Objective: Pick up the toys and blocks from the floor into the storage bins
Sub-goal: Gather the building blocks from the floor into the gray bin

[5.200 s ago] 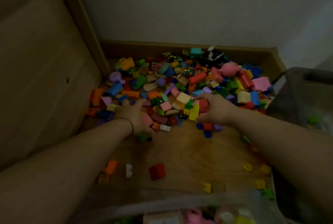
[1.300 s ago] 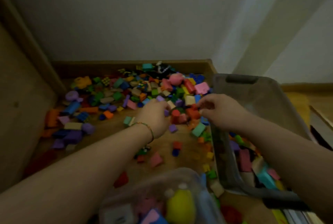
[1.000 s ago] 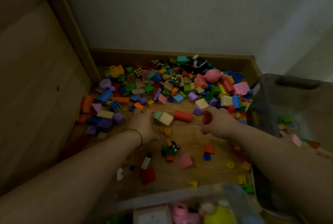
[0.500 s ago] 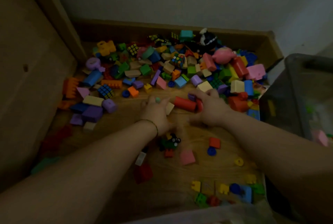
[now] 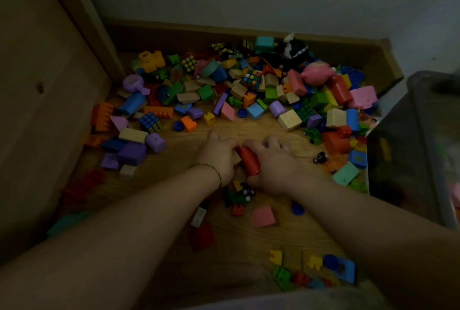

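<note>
A heap of coloured blocks and toys (image 5: 249, 90) covers the wooden floor (image 5: 249, 240) against the far skirting. My left hand (image 5: 217, 156) and my right hand (image 5: 273, 164) are cupped together on the floor just in front of the heap. Between them lies a red cylinder block (image 5: 249, 162), with the curled fingers of both hands against it. A pale block edge shows under my left palm. Other small pieces inside the cupped hands are hidden. A dark translucent storage bin (image 5: 410, 150) stands at the right.
A wooden furniture panel (image 5: 49, 90) walls off the left side. Loose pieces lie near me: a pink block (image 5: 263, 216), a dark red block (image 5: 202, 236), a blue disc (image 5: 298, 208), a black-eyed toy (image 5: 242, 195). A second bin's pale rim (image 5: 298, 298) crosses the bottom edge.
Both hands have drawn back from the heap toward me and closed in on each other, dragging the red cylinder along between them. The camera now looks further down.
</note>
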